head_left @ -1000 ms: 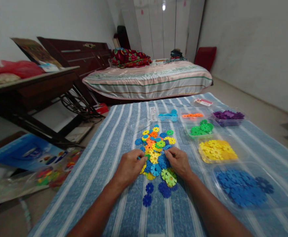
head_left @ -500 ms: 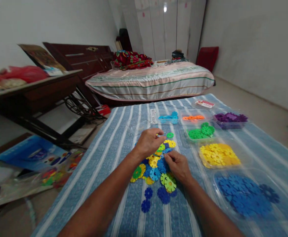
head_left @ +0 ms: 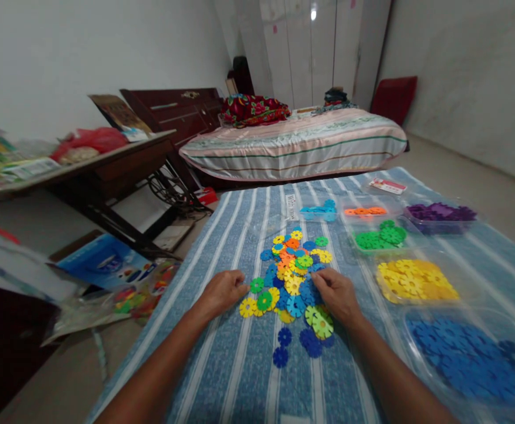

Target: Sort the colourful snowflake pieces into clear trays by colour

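Observation:
A heap of flat snowflake-shaped plastic discs [head_left: 293, 265] in mixed colours lies on a blue striped cloth [head_left: 235, 353]. My left hand [head_left: 222, 291] sits at the heap's left edge with its fingers curled together, fingertips beside a green disc [head_left: 256, 285]. My right hand [head_left: 337, 295] rests on the heap's right side, its fingers pinched down on dark blue discs [head_left: 306, 291]. Three loose dark blue discs [head_left: 284, 337] lie on the cloth just in front of the heap.
Clear trays of sorted discs line the right: light blue [head_left: 319, 210], orange [head_left: 365, 211], purple [head_left: 440, 212], green [head_left: 378, 238], yellow [head_left: 416, 281], dark blue [head_left: 469, 353]. A mattress [head_left: 296, 144] lies behind, a dark wooden table [head_left: 107, 171] and toy packaging [head_left: 102, 268] to the left.
My left hand reached to the far side of the heap, then drew back to its near left edge. A green and a yellow disc now lie spread at the left. My view shifted left.

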{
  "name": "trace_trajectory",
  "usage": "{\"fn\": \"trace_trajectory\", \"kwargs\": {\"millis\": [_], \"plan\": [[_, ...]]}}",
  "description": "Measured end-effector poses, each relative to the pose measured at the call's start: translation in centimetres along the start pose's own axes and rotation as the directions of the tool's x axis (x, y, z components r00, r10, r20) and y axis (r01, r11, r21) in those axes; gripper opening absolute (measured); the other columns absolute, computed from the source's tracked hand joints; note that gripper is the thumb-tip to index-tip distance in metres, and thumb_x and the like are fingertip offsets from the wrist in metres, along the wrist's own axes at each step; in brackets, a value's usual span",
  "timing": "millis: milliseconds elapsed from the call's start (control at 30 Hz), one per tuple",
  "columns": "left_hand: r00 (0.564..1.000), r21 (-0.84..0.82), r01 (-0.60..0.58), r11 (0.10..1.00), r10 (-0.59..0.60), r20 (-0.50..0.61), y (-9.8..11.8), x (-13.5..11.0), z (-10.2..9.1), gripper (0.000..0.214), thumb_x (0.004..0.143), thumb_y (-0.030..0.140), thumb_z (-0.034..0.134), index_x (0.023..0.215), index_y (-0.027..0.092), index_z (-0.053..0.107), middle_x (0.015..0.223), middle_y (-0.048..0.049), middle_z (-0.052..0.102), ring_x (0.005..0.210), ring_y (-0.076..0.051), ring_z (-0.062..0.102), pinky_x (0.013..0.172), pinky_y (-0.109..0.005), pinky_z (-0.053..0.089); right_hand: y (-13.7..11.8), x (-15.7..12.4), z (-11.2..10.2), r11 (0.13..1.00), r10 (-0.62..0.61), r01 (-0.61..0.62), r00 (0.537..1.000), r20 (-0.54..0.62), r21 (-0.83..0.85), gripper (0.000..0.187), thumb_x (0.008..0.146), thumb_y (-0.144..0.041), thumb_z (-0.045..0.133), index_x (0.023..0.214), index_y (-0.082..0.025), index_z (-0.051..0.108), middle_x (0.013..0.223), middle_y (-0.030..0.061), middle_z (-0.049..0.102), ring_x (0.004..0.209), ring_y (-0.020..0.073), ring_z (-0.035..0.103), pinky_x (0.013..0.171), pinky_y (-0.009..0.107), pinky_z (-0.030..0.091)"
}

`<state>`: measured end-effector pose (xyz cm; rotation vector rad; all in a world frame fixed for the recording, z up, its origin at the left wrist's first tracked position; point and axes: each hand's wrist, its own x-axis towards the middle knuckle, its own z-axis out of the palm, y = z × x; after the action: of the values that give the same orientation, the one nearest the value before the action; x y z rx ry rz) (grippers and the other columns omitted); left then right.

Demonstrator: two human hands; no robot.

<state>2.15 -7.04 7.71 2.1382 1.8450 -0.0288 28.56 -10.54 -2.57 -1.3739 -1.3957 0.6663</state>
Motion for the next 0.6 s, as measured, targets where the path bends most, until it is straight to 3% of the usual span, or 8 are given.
{"fn": "trace_trajectory", "kwargs": {"millis": [233, 433, 600], "plan": [[0.999, 0.007, 0.037, 0.999, -0.037, -0.006, 1.0, 1.6, 1.3, 0.015, 0.070, 0.034, 0.061, 0.072, 0.019, 0.063, 0.067, 0.0010, 0.062, 0.065, -0.016, 0.057, 0.058, -0.024, 0.032, 0.3, 0.0, 0.1, 1.000, -0.006, 0.006, 1.000, 0.009, 0.000, 0.035, 0.089, -0.041, 0.050, 0.064, -0.020, 0.064, 0.061, -0.0008, 0.055, 0.058, 0.0140, 0.051, 0.056, 0.026, 0.035], [0.997, -0.283, 0.069, 0.957, -0.052, 0.064, 0.1, 2.9, 1.7, 0.021, 0.055, 0.034, 0.067, 0.058, 0.019, 0.053, 0.049, 0.0067, 0.051, 0.053, -0.012, 0.050, 0.051, -0.022, 0.032, 0.2, 0.3, 0.3, 1.000, -0.008, 0.008, 1.000, 0.011, 0.002, 0.035, 0.089, -0.039, 0.049, 0.063, -0.020, 0.063, 0.063, -0.0005, 0.057, 0.060, 0.0142, 0.053, 0.058, 0.026, 0.036], [0.980, -0.478, 0.141, 0.867, -0.053, 0.193, 0.0, 3.4, -0.2, 0.031, 0.055, 0.047, 0.065, 0.056, 0.020, 0.050, 0.041, 0.0073, 0.047, 0.041, -0.010, 0.045, 0.043, -0.021, 0.030, -0.1, 0.5, 0.4, 1.000, -0.006, 0.006, 1.000, 0.005, -0.007, 0.034, 0.089, -0.037, 0.049, 0.062, -0.020, 0.061, 0.063, -0.0005, 0.055, 0.061, 0.0144, 0.053, 0.058, 0.026, 0.035]]}}
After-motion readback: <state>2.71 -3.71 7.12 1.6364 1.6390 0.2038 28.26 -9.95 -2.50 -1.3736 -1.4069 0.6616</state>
